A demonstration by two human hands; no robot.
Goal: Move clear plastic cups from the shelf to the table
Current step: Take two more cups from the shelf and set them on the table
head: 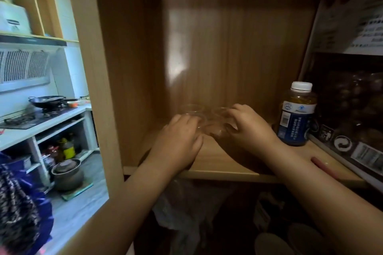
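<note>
While both hands sit deep in the shelf — left hand and right hand each wrapped around upright clear cups — they're level, neither nearer.

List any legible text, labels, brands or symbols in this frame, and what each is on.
Nothing can be quoted as it reads.
Bottle beside the right hand: blue label with white print, a round logo and a barcode, all too blurred.
Box at the right edge: round recycling-style symbol, square pictogram and barcode visible; no readable characters.
Package upper right: lines of dark print, motion-blurred.
Clear plastic cups: no print seen.
</note>
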